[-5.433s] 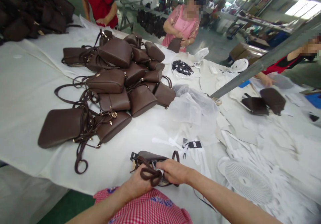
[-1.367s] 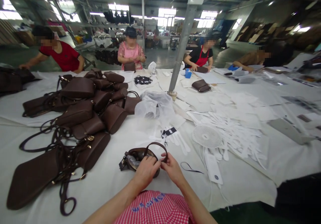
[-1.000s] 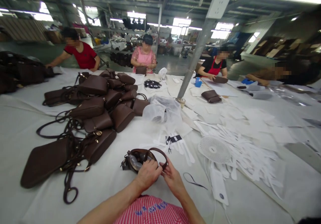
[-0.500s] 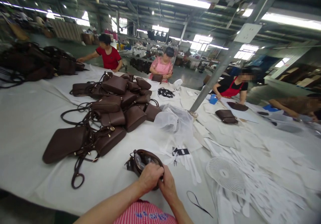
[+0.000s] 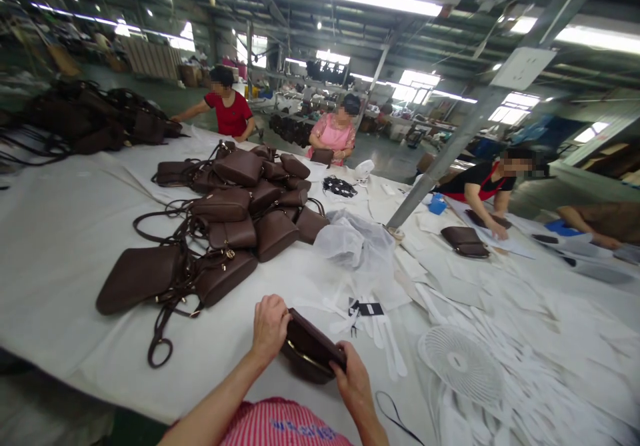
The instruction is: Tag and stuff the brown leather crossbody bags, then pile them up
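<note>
A dark brown handbag [image 5: 314, 347] is held between my two hands just above the near edge of the white-covered table [image 5: 65, 246]. My left hand [image 5: 271, 324] grips its upper left corner, fingers curled over the edge. My right hand [image 5: 353, 376] pinches the right end, thumb in front. A gold-coloured strip runs along the bag's near side. The inside of the bag cannot be seen. To the right of it, black tags [image 5: 367, 309] lie on white paper strips. A thin black cord loop [image 5: 395, 414] lies by my right forearm.
A pile of brown handbags [image 5: 230, 233] spreads left of centre. Beside it sits a crumpled translucent sheet [image 5: 357, 243]. A slanted metal post [image 5: 440, 166] rises through the table. A white fan grille [image 5: 463, 364] lies among paper strips at right. Several co-workers stand around the table.
My hands have moved apart to the bag's two ends. The bag has turned, so its open top with the contents no longer shows. The view has shifted slightly left.
</note>
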`<state>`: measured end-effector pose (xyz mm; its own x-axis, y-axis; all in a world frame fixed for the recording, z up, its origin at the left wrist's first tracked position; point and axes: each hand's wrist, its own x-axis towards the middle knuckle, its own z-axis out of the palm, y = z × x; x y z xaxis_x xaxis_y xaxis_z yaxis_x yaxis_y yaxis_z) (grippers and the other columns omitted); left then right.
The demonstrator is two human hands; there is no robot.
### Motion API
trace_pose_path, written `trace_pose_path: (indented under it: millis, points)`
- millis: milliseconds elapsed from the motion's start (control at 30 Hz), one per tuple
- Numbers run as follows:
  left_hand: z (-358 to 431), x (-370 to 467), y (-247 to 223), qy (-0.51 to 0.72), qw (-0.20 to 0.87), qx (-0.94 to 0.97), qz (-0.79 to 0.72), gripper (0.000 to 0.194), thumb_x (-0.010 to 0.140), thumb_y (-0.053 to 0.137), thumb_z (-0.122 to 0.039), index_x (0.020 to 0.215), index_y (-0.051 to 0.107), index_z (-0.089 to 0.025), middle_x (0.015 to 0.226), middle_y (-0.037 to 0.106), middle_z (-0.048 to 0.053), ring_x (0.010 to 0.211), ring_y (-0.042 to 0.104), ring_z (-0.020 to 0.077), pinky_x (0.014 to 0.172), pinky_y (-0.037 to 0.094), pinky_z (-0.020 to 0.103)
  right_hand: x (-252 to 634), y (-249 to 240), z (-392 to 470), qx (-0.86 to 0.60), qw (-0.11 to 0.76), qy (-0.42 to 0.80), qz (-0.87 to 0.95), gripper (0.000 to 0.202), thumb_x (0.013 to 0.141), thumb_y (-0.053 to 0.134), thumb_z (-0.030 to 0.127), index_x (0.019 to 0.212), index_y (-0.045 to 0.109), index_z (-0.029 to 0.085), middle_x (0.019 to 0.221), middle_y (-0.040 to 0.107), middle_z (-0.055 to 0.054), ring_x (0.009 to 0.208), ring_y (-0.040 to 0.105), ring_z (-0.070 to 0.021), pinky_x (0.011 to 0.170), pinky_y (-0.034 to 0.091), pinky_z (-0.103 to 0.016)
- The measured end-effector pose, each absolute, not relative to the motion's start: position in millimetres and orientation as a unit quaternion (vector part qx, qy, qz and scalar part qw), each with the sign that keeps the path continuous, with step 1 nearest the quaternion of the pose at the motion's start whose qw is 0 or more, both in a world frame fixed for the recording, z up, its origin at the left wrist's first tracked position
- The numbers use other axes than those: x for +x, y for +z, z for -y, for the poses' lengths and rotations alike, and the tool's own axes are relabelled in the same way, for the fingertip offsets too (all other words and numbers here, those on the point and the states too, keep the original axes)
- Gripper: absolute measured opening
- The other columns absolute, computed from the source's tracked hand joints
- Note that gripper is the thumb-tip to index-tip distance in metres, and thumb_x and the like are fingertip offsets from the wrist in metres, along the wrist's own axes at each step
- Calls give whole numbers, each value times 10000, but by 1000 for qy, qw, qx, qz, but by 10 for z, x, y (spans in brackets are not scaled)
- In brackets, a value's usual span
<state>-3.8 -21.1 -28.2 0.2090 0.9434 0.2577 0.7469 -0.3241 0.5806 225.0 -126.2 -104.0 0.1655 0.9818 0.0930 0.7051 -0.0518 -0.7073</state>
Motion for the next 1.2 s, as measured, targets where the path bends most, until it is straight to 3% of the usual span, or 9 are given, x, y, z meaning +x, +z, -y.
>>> trace_pose_path:
  millis: [167,267,367,467,567,667,800,1033,1200]
  points:
    - [241,-69,-366,347,298,708,-539,135,788,516,-176,654,520,-195,970,600,51,946,521,216,850,418,360,2497,-925,1360,-700,294,224,611,217,780,511,243,990,558,221,914,650,-55,849,630,-237,751,513,-352]
    - [269,0,-513,321,439,662,-516,156,785,483,-195,629,474,-195,845,616,29,840,561,187,787,444,316,2613,-841,1370,-703,267,210,625,207,782,478,206,968,568,213,886,634,-56,829,616,-235,747,508,-363]
    - [279,53,-644,324,530,618,-483,153,795,481,-232,649,464,-189,740,586,0,745,557,159,705,443,270,2603,-701,1292,-683,226,165,675,364,743,540,196,1105,576,193,1014,623,-108,946,595,-284,818,492,-426]
    - [277,60,-732,340,615,562,-436,66,726,554,-188,774,510,-175,853,598,-3,720,556,127,676,445,239,2372,-541,1110,-639,204,125,731,679,698,651,232,1344,442,207,1259,538,-145,1139,509,-344,941,429,-499]
    - [276,46,-807,337,687,499,-406,311,649,539,-64,935,507,-184,938,619,7,758,587,120,687,458,227,2028,-479,902,-599,205,146,760,648,772,615,226,1383,400,238,1205,580,-120,1074,554,-301,908,469,-462]
    - [279,33,-859,340,695,481,-412,352,637,524,-22,954,535,-175,906,643,18,873,606,152,779,468,258,1778,-504,776,-582,218,170,765,532,838,546,203,1357,433,248,1085,620,-96,965,590,-257,837,514,-413]
    - [266,9,-849,327,662,526,-423,198,671,552,-89,847,617,-155,839,656,17,838,598,169,798,464,282,1652,-506,747,-571,190,163,782,513,830,536,160,1322,478,292,1142,577,-93,1001,568,-255,843,504,-407]
    - [199,-16,-814,307,673,542,-398,177,656,601,-124,824,643,-160,817,643,8,810,577,156,764,451,254,1569,-530,741,-582,209,163,769,157,897,431,167,918,582,206,981,602,-82,903,566,-223,825,481,-396]
    - [218,5,-884,298,738,486,-361,276,588,631,-87,852,683,-149,824,637,5,787,565,143,733,448,245,1618,-532,816,-570,217,148,778,321,896,468,222,1214,502,205,1100,594,-105,1043,545,-258,1007,367,-535]
